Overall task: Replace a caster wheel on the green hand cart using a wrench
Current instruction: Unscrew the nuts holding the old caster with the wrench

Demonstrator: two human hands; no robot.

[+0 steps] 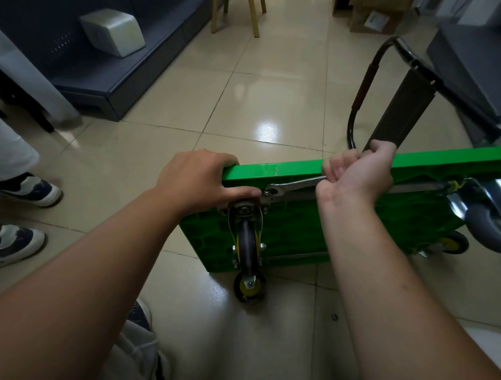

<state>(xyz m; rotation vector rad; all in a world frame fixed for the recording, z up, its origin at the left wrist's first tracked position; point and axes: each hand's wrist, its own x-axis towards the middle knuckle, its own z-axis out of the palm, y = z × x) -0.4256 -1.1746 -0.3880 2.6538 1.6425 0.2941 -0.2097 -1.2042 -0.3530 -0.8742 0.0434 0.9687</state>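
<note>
Under right hand (356, 172), wrench (296, 185) handle hidden; seemingly gripped.

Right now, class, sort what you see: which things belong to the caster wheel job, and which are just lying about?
Belongs to the job: green plastic hand cart on its side; silver metal wrench, gripped by the right hand; black caster wheel; left hand gripping the cart's edge.
Lying about: white rectangular box; pale wooden legs; brown cardboard boxes.

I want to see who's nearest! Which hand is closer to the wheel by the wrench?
Left. The left hand grips the cart edge just above the caster wheel; the right hand holds the wrench handle, farther right.
</note>
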